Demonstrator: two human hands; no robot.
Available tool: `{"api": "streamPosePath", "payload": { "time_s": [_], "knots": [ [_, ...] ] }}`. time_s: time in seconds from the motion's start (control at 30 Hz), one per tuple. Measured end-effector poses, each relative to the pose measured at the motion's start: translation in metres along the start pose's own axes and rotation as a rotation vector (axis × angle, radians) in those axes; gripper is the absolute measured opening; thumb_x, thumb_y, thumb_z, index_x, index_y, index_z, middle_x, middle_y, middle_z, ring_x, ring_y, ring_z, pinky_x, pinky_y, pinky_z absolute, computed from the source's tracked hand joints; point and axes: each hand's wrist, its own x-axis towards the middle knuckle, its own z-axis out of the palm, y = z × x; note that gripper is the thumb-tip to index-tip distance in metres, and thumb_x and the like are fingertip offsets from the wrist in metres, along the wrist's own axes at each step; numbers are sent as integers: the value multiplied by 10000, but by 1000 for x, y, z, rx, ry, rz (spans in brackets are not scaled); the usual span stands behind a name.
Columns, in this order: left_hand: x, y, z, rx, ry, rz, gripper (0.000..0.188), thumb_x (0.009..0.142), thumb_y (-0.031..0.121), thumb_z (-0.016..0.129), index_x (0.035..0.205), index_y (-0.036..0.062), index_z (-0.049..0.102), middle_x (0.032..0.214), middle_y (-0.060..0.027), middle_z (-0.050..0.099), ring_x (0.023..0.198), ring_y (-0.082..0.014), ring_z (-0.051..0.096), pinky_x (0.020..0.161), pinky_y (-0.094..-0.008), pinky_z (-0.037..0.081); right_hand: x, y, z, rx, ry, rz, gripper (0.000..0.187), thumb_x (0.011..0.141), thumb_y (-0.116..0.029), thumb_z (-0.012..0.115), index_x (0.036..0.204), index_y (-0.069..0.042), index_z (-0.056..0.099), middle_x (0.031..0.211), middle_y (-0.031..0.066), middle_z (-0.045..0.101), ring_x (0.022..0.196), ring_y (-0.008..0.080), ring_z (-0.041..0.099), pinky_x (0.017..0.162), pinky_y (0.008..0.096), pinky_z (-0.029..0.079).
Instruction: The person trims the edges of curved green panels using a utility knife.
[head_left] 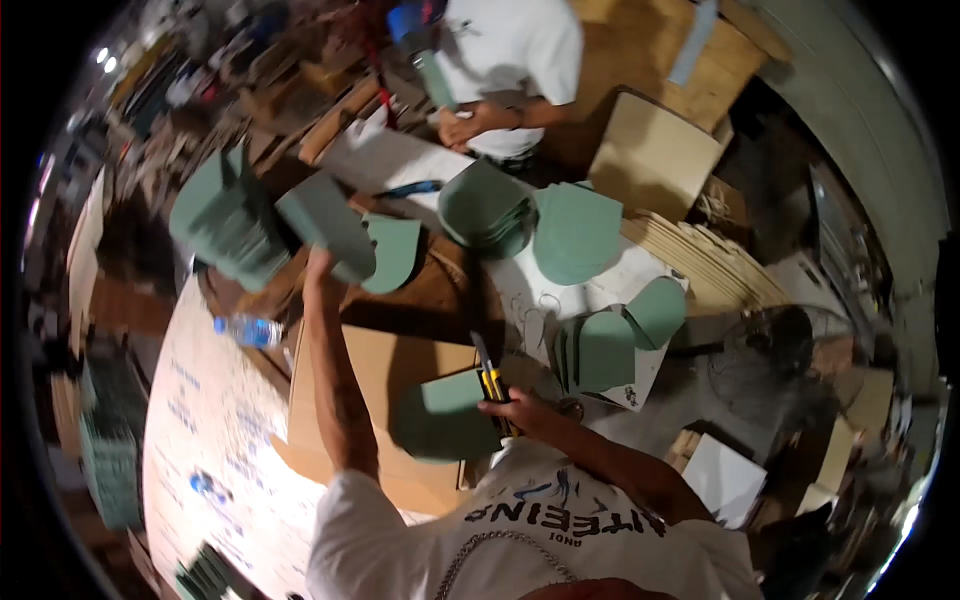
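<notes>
Holding a flat sage-green panel [325, 215] and a yellow-and-black bladed hand tool [491, 382]

The person's left hand [319, 264] reaches far and to the left, seemingly pinching the near edge of the sage-green panel; the fingertips behind it are hidden. That panel is tilted, between a tall green stack of nested panels [228, 225] on its left and a loose round-ended green panel [401, 248] on its right, which it partly overlaps in view. The right hand [522, 411] is nearer, its fingers wrapped around the tool's handle, the slim blade pointing far. Just left of it, a dark-green round-ended panel [440, 418] lies over an open brown cardboard box [335, 395].

Judging by how things lie, the work is well under way: green panels are grouped in piles, including a far-middle pile of rounded green panels [480, 205], a layered green pile [580, 232] to its right and an upright green row [606, 352] nearer on the right. What is left seems to include the panel in hand and the loose ones; which piles count as finished cannot be told.

A clear plastic bottle with a blue label [250, 331] lies left of the box. On the far side, a co-worker in a white shirt [505, 60] stands with hands together.
</notes>
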Motion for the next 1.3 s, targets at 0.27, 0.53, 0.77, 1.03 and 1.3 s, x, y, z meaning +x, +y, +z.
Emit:
{"api": "streamPosePath", "payload": {
  "time_s": [0.27,0.53,0.77,1.03,1.3],
  "knots": [
    [-28,27,128,-345,-4,14,985,751,610,649,1443,32,252,1410,-234,345,1230,-464,423,900,-614,469,-25,-25,-7,-247,2,-70,530,814,-496,695,939,8,589,801,37,507,787,110,476,687,265,415],
    [-51,-25,172,-1324,-639,-644,827,907,598,376,1479,45,151,1475,-302,160,1290,-629,174,821,-823,303,-59,-65,-46,573,330,-473,167,893,-157,619,940,1,597,719,67,614,679,146,601,599,273,483],
    [-88,-46,199,-1368,-632,-602,800,911,585,395,1479,69,168,1480,-270,186,1300,-558,209,861,-748,324,-165,-167,-53,333,254,-1150,247,869,-132,663,1041,34,603,893,61,634,734,108,564,648,257,450],
    [-116,-65,217,-1226,-587,-664,769,917,571,416,1478,96,189,1485,-234,215,1311,-476,249,907,-661,349,-197,-174,-45,270,242,-1221,241,823,-43,701,1013,61,595,810,95,651,568,108,581,512,234,478],
    [-152,-82,234,-1139,-548,-636,740,922,556,437,1477,123,209,1490,-198,245,1322,-395,289,953,-574,373,-215,-153,-58,408,443,-1048,351,762,-75,700,1066,41,568,958,63,592,880,149,541,799,284,413]
  ]
}}
